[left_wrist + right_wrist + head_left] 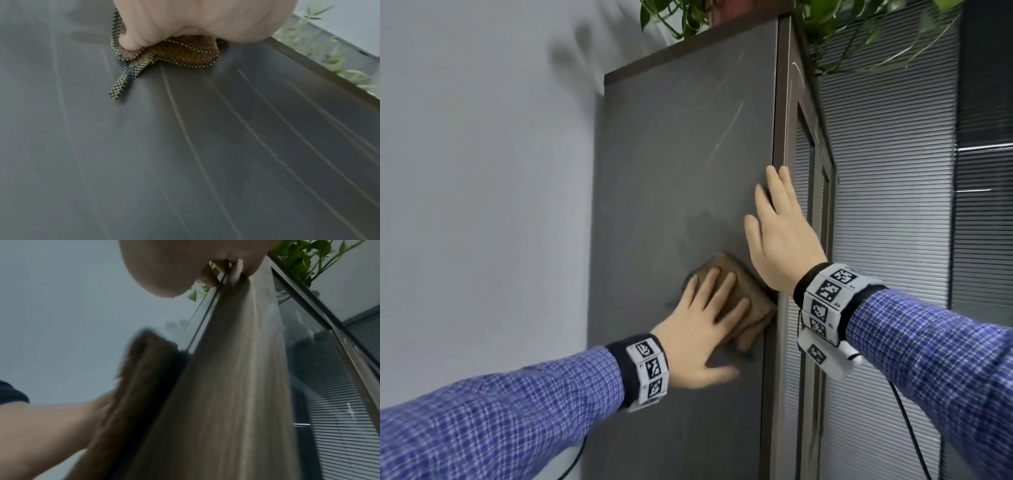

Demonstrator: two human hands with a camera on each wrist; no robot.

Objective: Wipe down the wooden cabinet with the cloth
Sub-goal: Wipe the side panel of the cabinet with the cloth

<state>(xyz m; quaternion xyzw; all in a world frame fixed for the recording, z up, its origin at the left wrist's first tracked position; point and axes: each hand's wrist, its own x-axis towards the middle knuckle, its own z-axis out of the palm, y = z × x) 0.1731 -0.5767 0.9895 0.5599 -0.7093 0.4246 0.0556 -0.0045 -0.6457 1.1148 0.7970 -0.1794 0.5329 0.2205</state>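
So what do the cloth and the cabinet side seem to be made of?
The cloth looks like a soft, nubby brown fabric, perhaps microfibre, with a checkered woven edge and hanging loop. The cabinet side is a flat, matte grey panel with faint streaks; it may be laminate or painted board rather than bare wood. The cabinet's front frame shows a lengthwise wood-grain pattern with a slight sheen, possibly veneer.

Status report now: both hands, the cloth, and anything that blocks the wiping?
Left hand flat, pressing cloth on cabinet side panel. Right hand open, braced at cabinet's front corner. Nothing blocks the panel; right hand sits just above cloth.
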